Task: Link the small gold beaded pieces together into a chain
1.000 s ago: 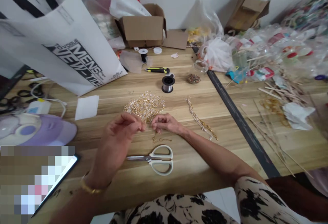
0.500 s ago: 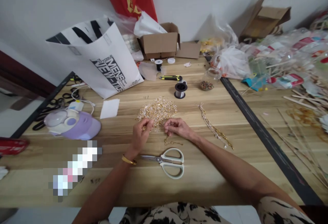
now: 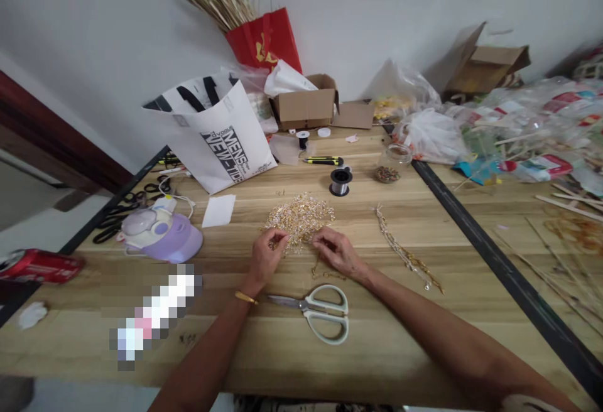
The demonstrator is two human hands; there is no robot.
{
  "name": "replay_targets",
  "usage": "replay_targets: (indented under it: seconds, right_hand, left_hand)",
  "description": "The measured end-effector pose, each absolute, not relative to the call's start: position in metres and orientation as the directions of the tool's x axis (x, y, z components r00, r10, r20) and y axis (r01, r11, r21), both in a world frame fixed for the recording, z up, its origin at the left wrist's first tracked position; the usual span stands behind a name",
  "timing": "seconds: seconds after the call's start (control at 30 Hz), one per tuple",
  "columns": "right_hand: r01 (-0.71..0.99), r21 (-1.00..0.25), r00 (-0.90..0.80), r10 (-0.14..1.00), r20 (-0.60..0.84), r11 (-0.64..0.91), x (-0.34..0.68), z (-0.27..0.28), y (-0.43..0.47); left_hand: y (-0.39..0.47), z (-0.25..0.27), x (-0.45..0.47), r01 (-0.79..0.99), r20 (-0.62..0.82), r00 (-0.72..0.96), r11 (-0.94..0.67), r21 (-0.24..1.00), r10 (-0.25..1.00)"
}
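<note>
A heap of small gold and clear beads [image 3: 301,211] lies on the wooden table, with both hands at its near edge. My left hand [image 3: 268,255] is closed in a pinch at the heap's left; whatever sits between its fingertips is too small to make out. Opposite it, my right hand [image 3: 338,252] pinches thumb against fingers. A thin gold chain [image 3: 325,275] runs down from those fingertips and trails onto the table. Scissors with pale handles [image 3: 325,311] lie just below the hands, blades pointing left. To the right rest silver and gold chains [image 3: 400,245], laid out lengthwise.
Behind the heap are a wire spool [image 3: 340,182], a yellow-black utility knife [image 3: 323,161] and a jar of dark beads [image 3: 388,173]. A white paper bag [image 3: 226,142] and lilac bottle [image 3: 174,236] stand left. Plastic bags and bottles [image 3: 527,129] crowd the right.
The head view has tilted up and turned left, so everything sits lower and further right. Both hands remain pinched at the heap, with only slight finger movement.
</note>
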State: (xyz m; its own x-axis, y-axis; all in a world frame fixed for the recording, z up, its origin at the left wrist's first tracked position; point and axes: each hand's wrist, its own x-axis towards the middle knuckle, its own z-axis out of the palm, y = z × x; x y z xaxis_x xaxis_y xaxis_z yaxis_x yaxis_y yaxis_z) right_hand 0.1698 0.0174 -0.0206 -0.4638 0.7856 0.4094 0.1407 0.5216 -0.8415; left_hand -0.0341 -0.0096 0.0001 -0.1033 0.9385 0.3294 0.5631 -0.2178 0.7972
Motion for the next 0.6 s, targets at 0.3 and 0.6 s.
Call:
replay_targets:
  seconds: [0.3, 0.6]
  right_hand:
    - [0.207, -0.732, -0.478, 0.72, 0.503, 0.649, 0.1697, -0.0262, 0.018]
    - [0.261, -0.761, -0.449, 0.772, 0.45, 0.594, 0.1693, -0.027, 0.0179]
  left_hand:
    - [-0.0066, -0.0027, -0.0422, 0.63, 0.409, 0.002, -0.319, 0.709, 0.913]
    - [-0.0097, -0.0052, -0.0405, 0.755, 0.371, 0.224, -0.401, 0.519, 0.901]
